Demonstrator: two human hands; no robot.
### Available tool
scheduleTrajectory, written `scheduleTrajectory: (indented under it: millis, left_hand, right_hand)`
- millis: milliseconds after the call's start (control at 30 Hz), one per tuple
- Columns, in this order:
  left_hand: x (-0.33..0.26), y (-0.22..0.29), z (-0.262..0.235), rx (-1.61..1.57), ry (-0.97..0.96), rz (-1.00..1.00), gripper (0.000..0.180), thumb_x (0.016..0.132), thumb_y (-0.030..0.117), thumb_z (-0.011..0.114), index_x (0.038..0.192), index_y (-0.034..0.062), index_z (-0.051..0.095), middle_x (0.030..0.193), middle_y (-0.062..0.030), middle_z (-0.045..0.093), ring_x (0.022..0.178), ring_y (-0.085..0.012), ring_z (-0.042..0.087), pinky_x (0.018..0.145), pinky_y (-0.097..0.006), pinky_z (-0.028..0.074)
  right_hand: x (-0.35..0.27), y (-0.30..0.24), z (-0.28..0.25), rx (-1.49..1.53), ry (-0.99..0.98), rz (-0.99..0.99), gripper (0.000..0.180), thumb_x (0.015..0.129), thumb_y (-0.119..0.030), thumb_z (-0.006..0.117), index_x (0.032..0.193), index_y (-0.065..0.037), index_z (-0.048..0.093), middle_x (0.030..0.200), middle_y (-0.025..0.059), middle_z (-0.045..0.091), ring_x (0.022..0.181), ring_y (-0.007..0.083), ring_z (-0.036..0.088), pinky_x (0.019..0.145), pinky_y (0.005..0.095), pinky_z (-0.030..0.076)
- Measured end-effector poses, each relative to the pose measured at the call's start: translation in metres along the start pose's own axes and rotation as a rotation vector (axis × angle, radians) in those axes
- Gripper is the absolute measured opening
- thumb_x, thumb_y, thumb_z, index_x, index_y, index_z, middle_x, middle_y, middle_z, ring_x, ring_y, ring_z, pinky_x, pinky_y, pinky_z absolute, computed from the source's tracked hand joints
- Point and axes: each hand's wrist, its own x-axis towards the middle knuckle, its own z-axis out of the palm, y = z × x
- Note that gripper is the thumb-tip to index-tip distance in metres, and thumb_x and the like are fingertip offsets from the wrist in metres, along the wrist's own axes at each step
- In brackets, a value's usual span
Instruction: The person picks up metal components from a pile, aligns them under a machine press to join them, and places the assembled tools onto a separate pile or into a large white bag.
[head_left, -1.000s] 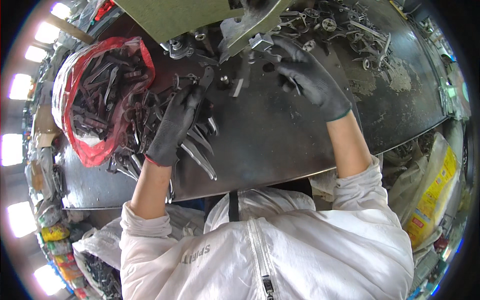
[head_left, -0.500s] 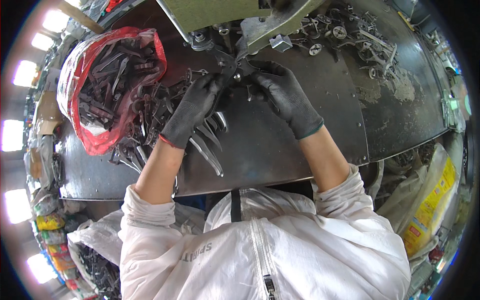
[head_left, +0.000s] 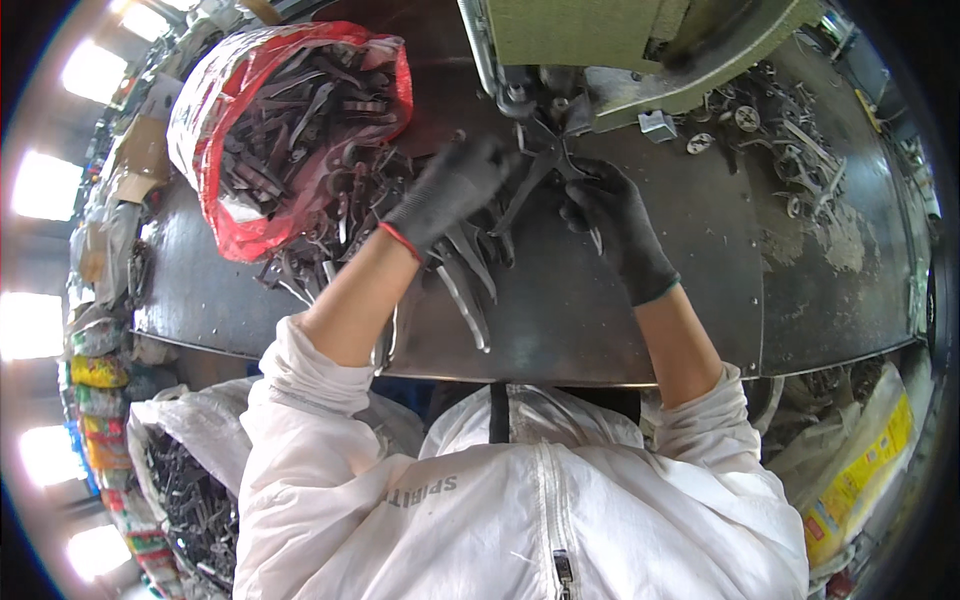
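A dark crossed metal scissor-like part (head_left: 535, 172) is held at the far edge of the dark steel worktable (head_left: 600, 330), directly under the green machine head (head_left: 600, 40). It is pinched between the left hand (head_left: 450, 190) and the right hand (head_left: 610, 225), both in black gloves, fingers curled closed on its legs. To the left, a red plastic bag (head_left: 250, 215) filled with dark metal blanks is seen lying open. A yellow sack (head_left: 860, 480) is seen at lower right. Both forearms are stretched forward, white sleeves pushed back.
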Motion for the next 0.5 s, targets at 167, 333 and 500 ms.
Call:
scheduleTrajectory:
  millis: [167, 333, 500]
  left_hand:
    - [0.013, -0.112, -0.102, 0.088, 0.353, -0.435, 0.039, 0.095, 0.031, 0.060, 0.118, 0.0006, 0.069, 0.116, -0.0276, 0.071, 0.106, -0.0455, 0.069, 0.089, -0.051, 0.056]
    - [0.005, -0.252, -0.108, 0.533, 0.289, -0.505, 0.050, 0.097, 0.040, 0.060, 0.130, 0.0024, 0.063, 0.124, -0.0289, 0.068, 0.116, -0.0463, 0.066, 0.098, -0.054, 0.052]
    - [0.001, -0.323, -0.108, 0.611, 0.132, -0.691, 0.050, 0.097, 0.042, 0.058, 0.130, 0.0051, 0.064, 0.127, -0.0293, 0.066, 0.119, -0.0461, 0.064, 0.101, -0.056, 0.050]
  right_hand:
    - [-0.002, -0.012, 0.010, 0.033, 0.093, 0.057, 0.033, 0.102, -0.004, 0.063, 0.133, 0.003, 0.054, 0.103, 0.0081, 0.064, 0.076, 0.0143, 0.065, 0.066, 0.0261, 0.057]
    - [0.000, -0.004, 0.005, 0.045, 0.084, 0.070, 0.036, 0.102, -0.003, 0.062, 0.135, 0.004, 0.052, 0.102, 0.0080, 0.064, 0.072, 0.0138, 0.064, 0.062, 0.0269, 0.057]
    - [-0.009, -0.031, 0.027, -0.009, 0.034, -0.040, 0.038, 0.100, -0.002, 0.060, 0.137, 0.004, 0.052, 0.097, 0.0083, 0.064, 0.068, 0.0135, 0.062, 0.058, 0.0279, 0.053]
